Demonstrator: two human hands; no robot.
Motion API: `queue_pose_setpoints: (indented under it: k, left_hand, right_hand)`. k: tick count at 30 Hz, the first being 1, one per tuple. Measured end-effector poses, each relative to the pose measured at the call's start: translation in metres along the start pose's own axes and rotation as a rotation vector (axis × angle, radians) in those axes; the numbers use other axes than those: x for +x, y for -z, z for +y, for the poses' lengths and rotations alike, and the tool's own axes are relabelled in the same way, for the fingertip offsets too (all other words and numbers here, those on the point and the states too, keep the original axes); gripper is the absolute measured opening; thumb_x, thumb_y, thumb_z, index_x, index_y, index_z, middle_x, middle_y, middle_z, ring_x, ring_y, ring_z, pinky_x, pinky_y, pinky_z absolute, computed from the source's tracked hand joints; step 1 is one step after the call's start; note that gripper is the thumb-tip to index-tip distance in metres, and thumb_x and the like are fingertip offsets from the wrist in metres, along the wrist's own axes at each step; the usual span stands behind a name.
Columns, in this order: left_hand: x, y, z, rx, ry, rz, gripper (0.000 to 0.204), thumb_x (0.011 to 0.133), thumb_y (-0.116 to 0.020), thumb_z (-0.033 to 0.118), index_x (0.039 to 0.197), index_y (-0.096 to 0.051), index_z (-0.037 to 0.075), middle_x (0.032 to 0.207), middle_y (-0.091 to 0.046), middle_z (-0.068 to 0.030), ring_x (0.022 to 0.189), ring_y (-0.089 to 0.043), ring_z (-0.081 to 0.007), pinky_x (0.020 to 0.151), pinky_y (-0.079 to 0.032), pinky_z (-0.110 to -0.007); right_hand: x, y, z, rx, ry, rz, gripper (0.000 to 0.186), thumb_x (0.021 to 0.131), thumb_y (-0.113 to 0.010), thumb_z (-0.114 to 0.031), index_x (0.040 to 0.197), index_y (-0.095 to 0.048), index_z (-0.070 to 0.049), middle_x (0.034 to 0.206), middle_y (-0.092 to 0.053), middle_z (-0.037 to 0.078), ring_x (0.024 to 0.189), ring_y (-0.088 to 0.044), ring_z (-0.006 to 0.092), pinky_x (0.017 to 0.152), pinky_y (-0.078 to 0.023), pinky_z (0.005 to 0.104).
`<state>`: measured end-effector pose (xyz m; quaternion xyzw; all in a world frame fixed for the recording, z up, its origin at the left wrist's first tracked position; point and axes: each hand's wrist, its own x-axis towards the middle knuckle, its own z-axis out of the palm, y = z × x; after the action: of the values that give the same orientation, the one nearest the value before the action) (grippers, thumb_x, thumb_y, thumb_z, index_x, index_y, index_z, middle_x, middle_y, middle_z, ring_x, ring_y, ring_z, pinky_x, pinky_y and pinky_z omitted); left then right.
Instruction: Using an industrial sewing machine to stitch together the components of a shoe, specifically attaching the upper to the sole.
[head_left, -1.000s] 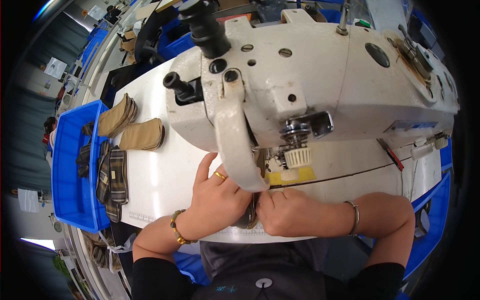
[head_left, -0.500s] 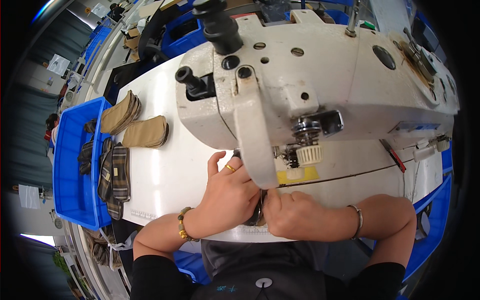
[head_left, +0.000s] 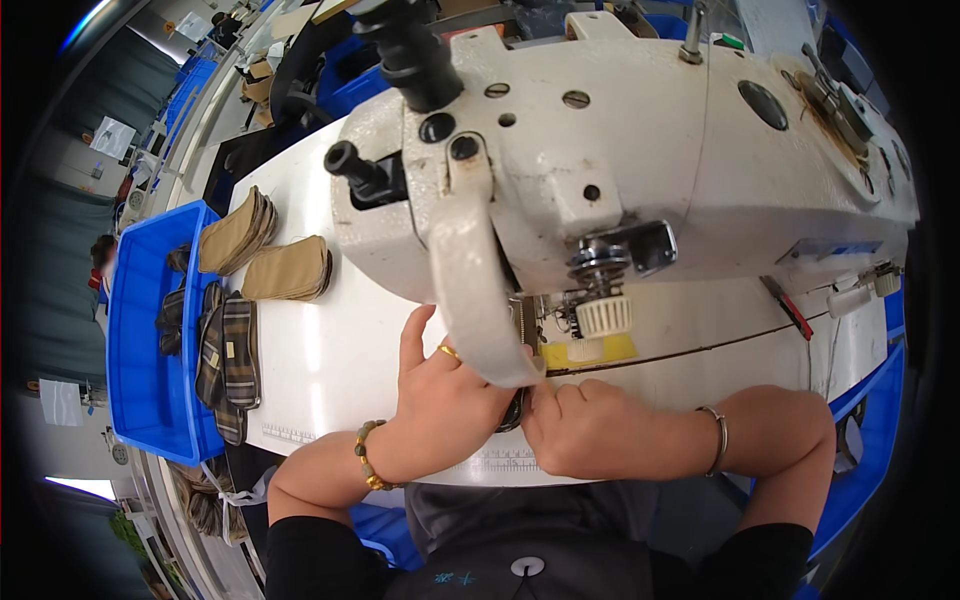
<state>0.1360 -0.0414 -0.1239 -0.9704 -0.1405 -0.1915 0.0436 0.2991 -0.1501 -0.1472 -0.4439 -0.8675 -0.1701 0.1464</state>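
A white sewing machine [head_left: 560, 150] fills the upper middle of the view, its curved white lever [head_left: 470, 290] hanging in front of the needle area. Below that lever, a dark fabric piece [head_left: 513, 411] shows as a small strip between my hands. My left hand [head_left: 448, 405] is bent over its left side, one finger raised apart and other fingertips hidden behind the lever. Closed in a pinch, my right hand [head_left: 583, 430] grips the piece's right edge. The needle and most of the fabric are hidden.
Two stacks of tan fabric pieces [head_left: 287, 270] lie at the left of the white table [head_left: 370, 350]. Plaid pieces [head_left: 240, 350] hang over the rim of a blue bin [head_left: 125, 330]. Red-handled snips [head_left: 790, 308] lie right of the machine, and a yellow patch [head_left: 620, 348] sits near the needle.
Less of the dark fabric piece shows between my hands, its near end now farther from the table's front edge. My left hand's raised finger is straighter. The machine sits slightly farther left in view.
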Motion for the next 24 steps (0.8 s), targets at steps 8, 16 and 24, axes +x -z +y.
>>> queue_pose_setpoints:
  k: [8, 16, 24]
  left_hand:
    - [0.0028, -0.0009, -0.0037, -0.052, -0.040, -0.056, 0.019, 0.060, -0.077, 0.011, 0.077, -0.070, 0.014, 0.087, -0.058, 0.0056, 0.084, -0.059, -0.0151, 0.064, -0.035, -0.036]
    - [0.0045, -0.0029, -0.0056, -0.121, -0.069, -0.084, 0.020, 0.061, -0.077, 0.009, 0.079, -0.071, 0.010, 0.085, -0.057, 0.0041, 0.080, -0.056, -0.0164, 0.063, -0.036, -0.035]
    - [0.0057, -0.0046, -0.0093, -0.237, -0.069, -0.017, 0.020, 0.061, -0.075, 0.005, 0.080, -0.070, 0.008, 0.085, -0.056, 0.0013, 0.077, -0.056, -0.0187, 0.062, -0.040, -0.035]
  right_hand:
    - [-0.0007, 0.0022, -0.0046, -0.053, 0.034, 0.011, 0.020, 0.066, -0.061, -0.015, 0.068, -0.067, 0.004, 0.082, -0.071, 0.026, 0.048, -0.048, 0.0102, 0.040, -0.032, 0.0234]
    - [-0.0010, -0.0005, -0.0062, -0.037, 0.023, 0.029, 0.022, 0.064, -0.061, -0.015, 0.069, -0.067, 0.006, 0.081, -0.071, 0.027, 0.047, -0.047, 0.0101, 0.040, -0.032, 0.0237]
    - [0.0003, 0.0005, -0.0055, -0.012, 0.016, 0.036, 0.025, 0.065, -0.062, -0.014, 0.072, -0.068, 0.009, 0.083, -0.071, 0.028, 0.048, -0.050, 0.0100, 0.040, -0.035, 0.0228]
